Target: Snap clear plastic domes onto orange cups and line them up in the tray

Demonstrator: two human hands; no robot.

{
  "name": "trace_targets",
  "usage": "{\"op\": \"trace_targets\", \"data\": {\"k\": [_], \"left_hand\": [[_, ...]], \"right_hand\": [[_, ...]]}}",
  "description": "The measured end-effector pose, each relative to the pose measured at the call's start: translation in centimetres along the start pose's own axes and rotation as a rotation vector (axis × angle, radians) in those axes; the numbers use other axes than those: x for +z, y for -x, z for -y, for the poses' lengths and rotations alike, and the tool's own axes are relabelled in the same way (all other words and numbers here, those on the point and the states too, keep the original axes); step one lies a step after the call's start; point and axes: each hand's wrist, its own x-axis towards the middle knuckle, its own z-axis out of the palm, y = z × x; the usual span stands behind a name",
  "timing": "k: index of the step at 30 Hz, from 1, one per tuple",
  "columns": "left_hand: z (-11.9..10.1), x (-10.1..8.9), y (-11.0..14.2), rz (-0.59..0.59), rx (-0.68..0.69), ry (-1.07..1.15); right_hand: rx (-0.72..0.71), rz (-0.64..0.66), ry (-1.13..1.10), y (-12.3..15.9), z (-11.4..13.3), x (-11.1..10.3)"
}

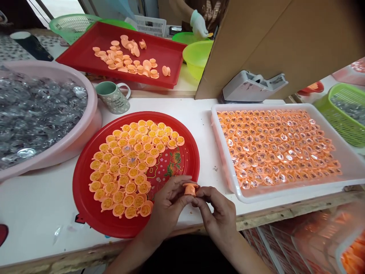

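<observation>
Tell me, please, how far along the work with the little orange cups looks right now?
Done: the white tray holds tight rows of covered orange cups. In hand: the left hand and right hand pinch one small orange cup between their fingers. Left: the filled uncovered cups covering over half the round red tray, and the clear pieces in the pink basin.

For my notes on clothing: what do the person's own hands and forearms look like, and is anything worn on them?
Both are bare: the left hand and right hand show no gloves, rings, watch or sleeves up the visible forearms. The fingers have short, unpainted nails.
</observation>
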Motion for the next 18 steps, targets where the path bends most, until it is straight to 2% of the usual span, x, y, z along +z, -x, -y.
{"op": "trace_targets", "data": {"k": [5,12,18], "left_hand": [[-0.3,-0.4,-0.1,0.066,0.051,-0.202],[-0.4,0.0,0.4,0.007,0.039,-0.146],[0.3,-0.1,0.3,-0.064,0.039,-0.191]], "right_hand": [[0.003,0.025,0.036,-0.1,0.4,-0.2],[0.136,0.012,-0.192,-0.2,0.5,0.5],[0.194,0.020,-0.220,-0.1,0.3,1.2]]}}
